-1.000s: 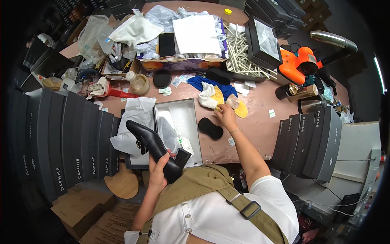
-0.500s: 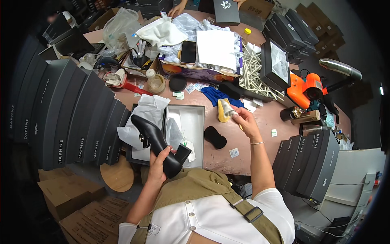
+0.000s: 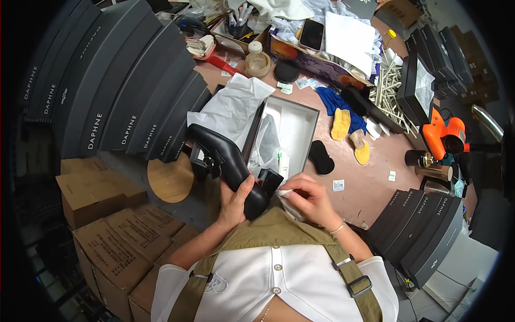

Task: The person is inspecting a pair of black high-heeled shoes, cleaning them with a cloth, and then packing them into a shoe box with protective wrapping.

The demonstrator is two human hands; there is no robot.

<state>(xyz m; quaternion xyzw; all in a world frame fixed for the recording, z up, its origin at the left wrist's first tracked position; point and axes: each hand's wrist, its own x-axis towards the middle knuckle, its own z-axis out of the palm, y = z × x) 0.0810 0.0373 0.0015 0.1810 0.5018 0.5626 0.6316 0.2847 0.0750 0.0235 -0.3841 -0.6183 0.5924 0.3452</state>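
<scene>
My left hand is closed round a black heeled shoe with a dark ornament, tilted with its toe to the upper left. A white cloth is pinched in my right hand, close beside the block heel. Whether the cloth touches the heel, I cannot tell. Just beyond lies an open shoe box with a white inside, holding translucent wrapping and a tag. White tissue paper spreads over its left side.
Two yellow pads, a black pad and a blue cloth lie right of the box. Dark shoe boxes are stacked at left, more at right. An orange heat gun stands at far right.
My right hand has come from beside the yellow pads back to the shoe's heel, with the white cloth in it. My left hand keeps hold of the shoe. The view has shifted.
</scene>
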